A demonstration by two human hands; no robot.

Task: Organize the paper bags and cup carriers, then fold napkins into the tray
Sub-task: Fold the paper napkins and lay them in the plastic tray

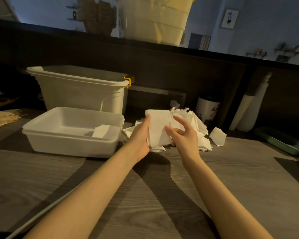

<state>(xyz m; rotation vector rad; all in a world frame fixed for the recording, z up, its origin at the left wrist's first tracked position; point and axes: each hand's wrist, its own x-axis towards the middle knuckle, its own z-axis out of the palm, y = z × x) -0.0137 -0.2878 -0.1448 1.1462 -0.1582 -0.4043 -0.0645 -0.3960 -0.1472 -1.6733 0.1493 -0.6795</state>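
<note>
A white napkin (pixel 158 125) is held up above the table by my left hand (pixel 140 135), which grips its left edge. My right hand (pixel 183 133) rests against the napkin's right side with fingers spread. Behind them lies a loose pile of white napkins (pixel 195 125). To the left stands a shallow white tray (pixel 71 145) with folded napkins (pixel 102 131) lying inside near its right wall. One stray napkin (pixel 218 136) lies right of the pile. Brown paper bags (pixel 2 118) lie flat at the far left edge.
A tall white bin (pixel 79 94) with a yellow clip stands behind the tray. A white canister (pixel 207 111) sits behind the pile, and stacked white cups (pixel 248 107) lean at the right. A green tray (pixel 283 144) lies at the right edge. A dark counter wall runs behind.
</note>
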